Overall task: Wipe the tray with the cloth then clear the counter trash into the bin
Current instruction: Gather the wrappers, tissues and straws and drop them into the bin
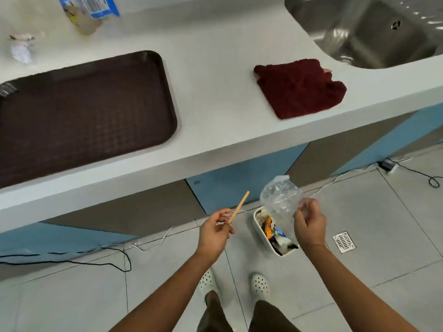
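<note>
A dark brown tray [79, 111] lies on the white counter at the left. The dark red cloth [299, 87] rests folded on the counter to its right, near the sink. A small white bin [257, 225] full of wrappers stands on the floor below the counter edge. My left hand [214, 232] pinches a thin wooden stick [239, 207] just left of the bin. My right hand [309, 222] grips a crumpled clear plastic bag [279, 200] directly over the bin. A blue-and-white wrapper [88, 13] and crumpled paper scraps [21, 47] lie at the counter's back left.
A steel sink [366, 29] is set into the counter at the upper right. Black and white cables [119, 255] trail across the tiled floor. A floor drain [344, 242] sits right of the bin. My feet in white clogs [260, 283] stand just behind the bin.
</note>
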{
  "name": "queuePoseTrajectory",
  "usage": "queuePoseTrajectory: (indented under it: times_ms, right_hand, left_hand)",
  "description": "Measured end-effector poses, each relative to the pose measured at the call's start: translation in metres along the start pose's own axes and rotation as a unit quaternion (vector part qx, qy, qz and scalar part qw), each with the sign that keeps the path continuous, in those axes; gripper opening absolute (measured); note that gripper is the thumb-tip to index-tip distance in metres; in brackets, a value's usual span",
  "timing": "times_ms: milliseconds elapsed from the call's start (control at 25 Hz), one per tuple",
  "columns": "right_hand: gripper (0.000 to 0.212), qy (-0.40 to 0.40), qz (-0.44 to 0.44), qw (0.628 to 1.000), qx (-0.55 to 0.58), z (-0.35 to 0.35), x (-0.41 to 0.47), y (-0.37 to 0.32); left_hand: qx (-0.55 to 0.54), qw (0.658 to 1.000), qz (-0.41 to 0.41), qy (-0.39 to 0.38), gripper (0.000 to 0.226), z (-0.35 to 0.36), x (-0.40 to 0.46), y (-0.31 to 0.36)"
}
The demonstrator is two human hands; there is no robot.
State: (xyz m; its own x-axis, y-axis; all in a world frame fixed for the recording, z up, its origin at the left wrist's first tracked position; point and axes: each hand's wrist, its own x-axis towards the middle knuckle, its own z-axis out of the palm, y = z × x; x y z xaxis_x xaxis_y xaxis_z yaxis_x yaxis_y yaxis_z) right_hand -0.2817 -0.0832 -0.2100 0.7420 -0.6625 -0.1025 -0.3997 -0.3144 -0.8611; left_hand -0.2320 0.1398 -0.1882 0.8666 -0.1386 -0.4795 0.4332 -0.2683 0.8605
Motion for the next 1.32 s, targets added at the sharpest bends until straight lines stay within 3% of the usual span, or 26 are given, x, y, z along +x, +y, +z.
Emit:
queuePoseTrajectory:
  times_ms: [240,400,520,680,800,880,960,1040,1120,1240,1320]
  right_hand:
    - [0.019,-0.084,0.145,0.981,-0.100,-0.016,0.010,0.131]
    - [0.034,-0.103,0.167,0.963,-0.185,0.008,0.021,0.200]
    - [0.040,-0.072,0.184,0.958,-0.207,0.037,0.025,0.248]
    - [0.042,-0.060,0.179,0.959,-0.212,0.075,0.041,0.296]
    - [0.041,-0.097,0.103,0.946,-0.291,0.102,0.050,0.335]
    - [0.038,-0.172,0.066,0.909,-0.374,0.120,0.060,0.371]
    - [0.041,-0.257,0.094,0.868,-0.414,0.135,0.073,0.404]
    - [0.047,-0.345,0.147,0.844,-0.385,0.151,0.087,0.432]
    - [0.052,-0.425,0.191,0.820,-0.334,0.170,0.098,0.460]
    - [0.050,-0.470,0.208,0.798,-0.314,0.188,0.110,0.498]
    - [0.052,-0.471,0.192,0.790,-0.342,0.195,0.113,0.514]
  left_hand:
    - [0.083,0.992,-0.091,0.010,0.030,0.080,0.025,-0.078]
    - [0.125,0.978,-0.163,-0.032,0.028,0.123,0.069,-0.125]
    - [0.137,0.969,-0.197,-0.053,0.026,0.146,0.106,-0.171]
    - [0.118,0.962,-0.245,-0.021,0.019,0.174,0.148,-0.215]
    - [0.141,0.967,-0.211,-0.007,0.015,0.195,0.172,-0.239]
    - [0.203,0.966,-0.157,-0.017,0.013,0.207,0.196,-0.254]
    - [0.292,0.951,-0.095,-0.030,0.012,0.215,0.225,-0.265]
    - [0.424,0.903,-0.034,-0.064,0.014,0.225,0.256,-0.274]
    - [0.575,0.809,0.031,-0.117,0.017,0.237,0.283,-0.288]
    - [0.703,0.682,0.108,-0.174,0.027,0.261,0.312,-0.310]
    - [0.734,0.632,0.140,-0.208,0.028,0.275,0.320,-0.321]
